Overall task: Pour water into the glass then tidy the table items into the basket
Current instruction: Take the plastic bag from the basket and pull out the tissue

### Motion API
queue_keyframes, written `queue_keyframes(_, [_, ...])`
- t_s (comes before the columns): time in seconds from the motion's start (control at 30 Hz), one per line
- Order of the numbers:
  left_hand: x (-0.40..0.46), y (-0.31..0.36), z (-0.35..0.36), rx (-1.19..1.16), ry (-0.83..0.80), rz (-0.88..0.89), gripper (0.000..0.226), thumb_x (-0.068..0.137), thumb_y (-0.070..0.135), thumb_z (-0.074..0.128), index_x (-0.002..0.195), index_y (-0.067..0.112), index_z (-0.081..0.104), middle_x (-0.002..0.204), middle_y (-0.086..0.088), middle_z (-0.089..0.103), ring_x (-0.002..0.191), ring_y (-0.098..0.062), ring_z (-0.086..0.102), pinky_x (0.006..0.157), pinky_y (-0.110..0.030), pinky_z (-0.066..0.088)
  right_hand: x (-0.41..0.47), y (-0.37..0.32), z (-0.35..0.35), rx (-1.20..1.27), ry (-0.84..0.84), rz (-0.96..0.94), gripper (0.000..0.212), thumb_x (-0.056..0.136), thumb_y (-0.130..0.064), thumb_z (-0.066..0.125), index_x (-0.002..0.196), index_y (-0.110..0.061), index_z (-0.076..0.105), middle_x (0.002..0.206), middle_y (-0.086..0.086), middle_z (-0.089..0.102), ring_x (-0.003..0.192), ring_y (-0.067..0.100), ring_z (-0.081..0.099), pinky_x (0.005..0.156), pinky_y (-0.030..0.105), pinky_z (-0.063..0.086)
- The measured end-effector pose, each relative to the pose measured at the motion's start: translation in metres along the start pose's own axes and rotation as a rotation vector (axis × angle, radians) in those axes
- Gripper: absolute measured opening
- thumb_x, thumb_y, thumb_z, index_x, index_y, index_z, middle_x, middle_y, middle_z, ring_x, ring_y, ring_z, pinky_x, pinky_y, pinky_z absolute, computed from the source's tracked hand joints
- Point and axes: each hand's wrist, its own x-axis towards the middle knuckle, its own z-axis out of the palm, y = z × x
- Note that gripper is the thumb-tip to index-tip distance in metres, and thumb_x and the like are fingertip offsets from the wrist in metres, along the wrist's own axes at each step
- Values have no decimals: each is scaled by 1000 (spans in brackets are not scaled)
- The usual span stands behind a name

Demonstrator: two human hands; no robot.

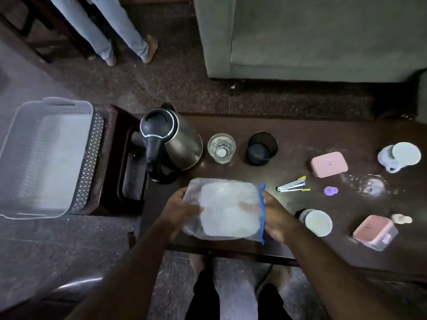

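A clear zip bag (227, 210) with a blue seal and white contents is held just above the dark table (323, 135), near its front edge. My left hand (179, 211) grips its left side. My right hand (276, 215) grips the sealed right edge. Behind the bag stand a steel kettle (171, 144) and a glass (221, 147) with water in it. The pale mesh basket (46, 155) sits empty on a low stand to the far left.
On the table lie a black cup (262, 148), a stapler (292, 184), a pink case (329, 164), a purple piece (330, 191), a white-lidded jar (317, 222), a pink-lidded box (375, 232) and a white mug (399, 155). A person's legs (124, 38) stand beyond, a sofa (312, 38) at back right.
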Motion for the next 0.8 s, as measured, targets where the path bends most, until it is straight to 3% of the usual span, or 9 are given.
queue_keyframes(0.13, [22, -9, 6, 95, 132, 34, 60, 57, 6, 77, 115, 2, 62, 112, -22, 71, 92, -31, 68, 81, -51, 57, 27, 8, 0, -132, 176, -97, 45, 78, -1, 80, 120, -5, 63, 112, 16, 74, 98, 32, 72, 83, 46, 59])
queue_keyframes(0.27, [42, -12, 17, 210, 328, 58, 48, 68, -1, 81, 113, 9, 64, 105, -12, 74, 97, -30, 70, 84, -49, 60, 33, 7, -8, -232, 360, -176, 36, 82, -1, 77, 112, -15, 63, 106, 8, 74, 87, 22, 73, 69, 34, 59])
queue_keyframes(0.4, [52, -15, 17, 367, 391, 99, 56, 68, 2, 80, 119, 14, 61, 109, -5, 72, 99, -23, 68, 85, -36, 56, 15, 6, -23, -267, 548, -255, 49, 83, 4, 73, 126, -8, 54, 115, 17, 69, 102, 34, 67, 87, 47, 57])
queue_keyframes(0.47, [52, -17, 17, 402, 408, 107, 62, 67, 4, 82, 124, 14, 58, 112, -4, 70, 102, -23, 66, 85, -32, 53, -1, 3, -31, -265, 616, -300, 52, 83, 4, 74, 129, -5, 51, 111, 19, 70, 101, 39, 68, 89, 52, 56])
queue_keyframes(0.53, [53, -20, 20, 418, 415, 88, 72, 69, 7, 82, 134, 13, 51, 118, -7, 68, 109, -26, 65, 89, -34, 52, -21, -3, -36, -271, 649, -345, 55, 83, 2, 75, 132, -8, 51, 105, 10, 73, 97, 35, 70, 87, 51, 56])
queue_keyframes(0.6, [52, -20, 24, 446, 396, 50, 81, 70, 13, 84, 141, 9, 44, 125, -12, 65, 115, -30, 63, 94, -35, 50, -40, -11, -37, -262, 672, -390, 58, 83, 0, 75, 134, -12, 50, 100, -6, 73, 95, 26, 71, 79, 41, 57])
queue_keyframes(0.67, [53, -17, 28, 452, 345, -33, 83, 66, 23, 88, 137, 5, 49, 131, -16, 62, 120, -34, 60, 102, -44, 48, -57, -21, -32, -233, 665, -422, 58, 82, -3, 77, 131, -20, 51, 94, -17, 73, 90, 15, 71, 71, 33, 54])
queue_keyframes(0.73, [47, -9, 37, 463, 368, -170, 97, 58, 37, 93, 138, 5, 46, 138, -15, 57, 126, -35, 55, 105, -53, 45, -71, -33, -21, -163, 612, -455, 55, 81, -3, 77, 124, -27, 53, 92, -16, 76, 83, 7, 72, 69, 33, 54])
queue_keyframes(0.8, [29, 5, 54, 515, 490, -244, 111, 56, 55, 89, 143, 9, 37, 144, -10, 50, 134, -32, 48, 110, -55, 39, -82, -45, -8, -77, 513, -480, 55, 77, -7, 79, 122, -28, 55, 101, -10, 77, 86, 9, 73, 71, 35, 57])
